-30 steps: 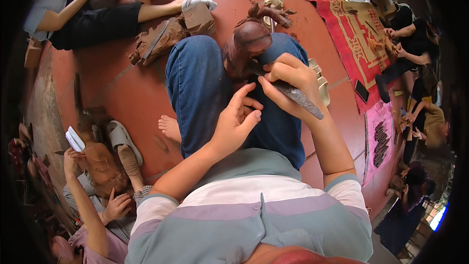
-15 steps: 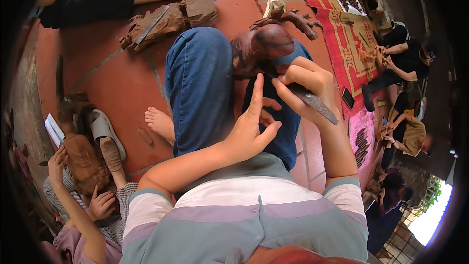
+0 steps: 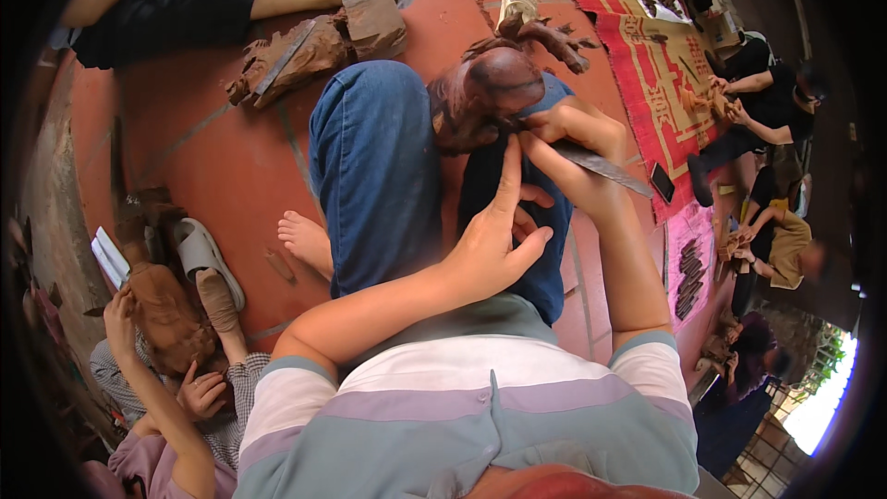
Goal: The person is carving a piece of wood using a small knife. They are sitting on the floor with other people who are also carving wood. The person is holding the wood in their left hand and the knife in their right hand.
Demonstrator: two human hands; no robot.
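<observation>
A dark reddish-brown wood carving point(image 3: 490, 88), with a rounded smooth top and a branching piece at its far end, rests between my knees. My right hand point(image 3: 582, 148) is closed around a flat, dark metal carving blade point(image 3: 612, 173). Its broad end sticks out to the right of my fist, while the end toward the carving is hidden by my fingers. From the near side, my left hand point(image 3: 494, 245) reaches up with the index finger stretched out to the lower edge of the carving, beside my right fingertips. Its other fingers are loosely bent and apart, with nothing held.
On the tiled floor ahead lies a rough wood block point(image 3: 305, 51) with a flat tool on it. A co-worker at lower left holds a wooden figure point(image 3: 166, 314). To the right are a red-and-tan mat point(image 3: 661, 102), a phone point(image 3: 662, 183) and several small tools point(image 3: 690, 277).
My left hand has shifted slightly right, its index finger staying by the carving. The blade in my right hand has turned to a flatter angle. The carving sits slightly further left in view.
</observation>
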